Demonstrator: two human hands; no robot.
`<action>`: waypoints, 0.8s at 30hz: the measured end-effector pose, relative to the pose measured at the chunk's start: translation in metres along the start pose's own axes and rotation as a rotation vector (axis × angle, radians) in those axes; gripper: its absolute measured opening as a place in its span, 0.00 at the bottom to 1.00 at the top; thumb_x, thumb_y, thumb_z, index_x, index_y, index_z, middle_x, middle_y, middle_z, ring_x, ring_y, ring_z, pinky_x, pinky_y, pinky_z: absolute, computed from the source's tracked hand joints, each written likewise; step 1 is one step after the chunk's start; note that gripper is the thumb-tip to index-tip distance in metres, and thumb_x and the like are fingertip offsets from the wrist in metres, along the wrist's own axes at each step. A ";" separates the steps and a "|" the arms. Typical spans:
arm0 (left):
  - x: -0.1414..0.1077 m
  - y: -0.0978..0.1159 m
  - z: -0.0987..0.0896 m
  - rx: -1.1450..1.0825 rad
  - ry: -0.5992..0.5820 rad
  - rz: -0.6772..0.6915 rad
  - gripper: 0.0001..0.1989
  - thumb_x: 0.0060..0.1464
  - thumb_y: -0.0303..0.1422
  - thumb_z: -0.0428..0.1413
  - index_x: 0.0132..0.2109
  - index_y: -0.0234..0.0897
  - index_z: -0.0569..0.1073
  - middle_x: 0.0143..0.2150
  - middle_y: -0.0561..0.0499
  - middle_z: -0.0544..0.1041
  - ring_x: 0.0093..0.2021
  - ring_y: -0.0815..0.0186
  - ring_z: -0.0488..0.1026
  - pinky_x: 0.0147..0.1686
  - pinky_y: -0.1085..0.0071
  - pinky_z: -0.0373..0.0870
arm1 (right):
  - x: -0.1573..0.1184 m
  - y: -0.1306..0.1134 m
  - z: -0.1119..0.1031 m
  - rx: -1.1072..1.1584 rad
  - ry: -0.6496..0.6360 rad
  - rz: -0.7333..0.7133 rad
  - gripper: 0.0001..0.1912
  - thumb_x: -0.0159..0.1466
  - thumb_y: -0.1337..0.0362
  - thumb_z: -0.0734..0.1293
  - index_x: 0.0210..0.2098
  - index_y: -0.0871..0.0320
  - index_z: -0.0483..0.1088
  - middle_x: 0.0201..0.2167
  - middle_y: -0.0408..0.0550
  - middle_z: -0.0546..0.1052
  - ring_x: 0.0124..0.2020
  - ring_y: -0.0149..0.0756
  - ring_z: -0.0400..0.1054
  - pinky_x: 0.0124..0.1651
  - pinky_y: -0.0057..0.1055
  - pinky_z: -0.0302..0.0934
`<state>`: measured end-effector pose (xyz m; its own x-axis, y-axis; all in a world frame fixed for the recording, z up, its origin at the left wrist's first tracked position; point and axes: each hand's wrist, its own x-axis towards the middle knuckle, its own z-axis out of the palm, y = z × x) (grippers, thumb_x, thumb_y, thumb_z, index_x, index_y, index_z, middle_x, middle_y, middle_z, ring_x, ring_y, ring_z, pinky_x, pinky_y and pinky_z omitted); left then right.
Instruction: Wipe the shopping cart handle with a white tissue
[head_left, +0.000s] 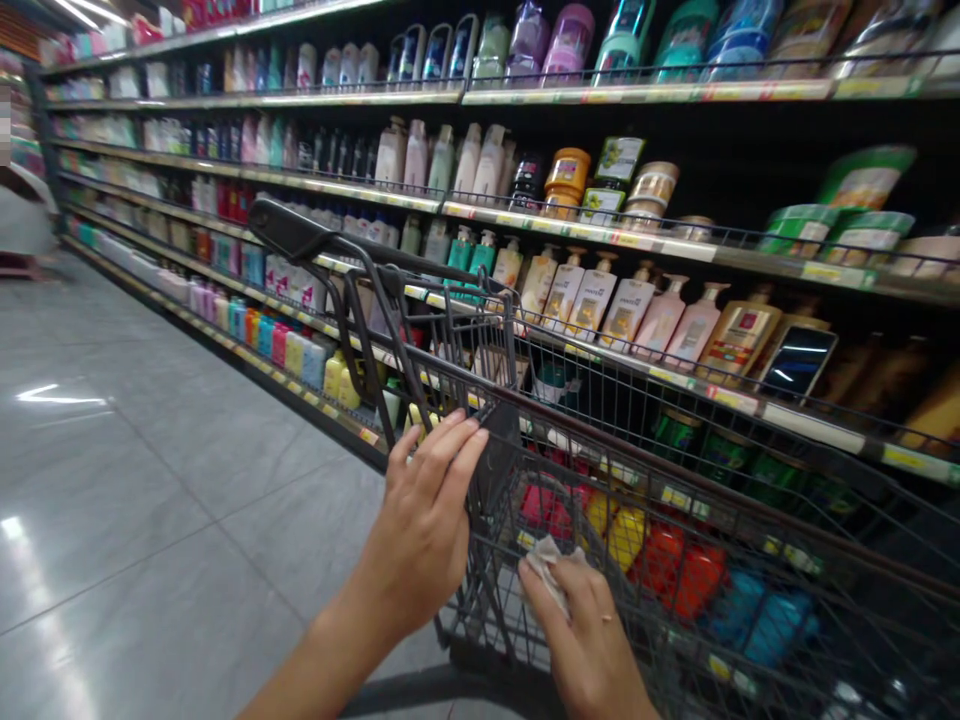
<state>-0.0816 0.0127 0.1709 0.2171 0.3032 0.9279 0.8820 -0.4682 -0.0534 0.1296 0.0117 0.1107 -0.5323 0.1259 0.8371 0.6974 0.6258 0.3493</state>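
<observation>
A dark wire shopping cart (585,420) stands right in front of me, its handle (289,232) toward the upper left. My left hand (429,515) is at the cart's handle end, fingers stretched out and resting against the frame near the top rail. Lower and to the right, my right hand (589,635) pinches a crumpled whitish wipe or tissue (553,572) beside the cart's wire side. A ring shows on one of its fingers. The fingertips under the wipe are hidden.
Long store shelves (570,95) run behind the cart, filled with pump bottles (592,295), jars (566,170) and colourful bottles (679,570). A glossy dark phone-like rectangle (799,360) leans among the bottles at right. Grey tiled floor (150,470) stretches away at left, with a person partly visible at its far edge.
</observation>
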 end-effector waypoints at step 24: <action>-0.004 -0.022 -0.012 -0.066 0.023 0.041 0.30 0.54 0.15 0.46 0.64 0.29 0.58 0.59 0.40 0.69 0.68 0.64 0.58 0.69 0.62 0.50 | 0.031 -0.027 0.021 -0.073 0.119 0.099 0.17 0.70 0.73 0.55 0.41 0.63 0.75 0.39 0.55 0.78 0.40 0.40 0.63 0.46 0.37 0.64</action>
<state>-0.1067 0.0114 0.1728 0.2423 0.2639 0.9336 0.8429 -0.5338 -0.0679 0.0841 0.0148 0.1183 -0.4019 0.0892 0.9113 0.7785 0.5572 0.2889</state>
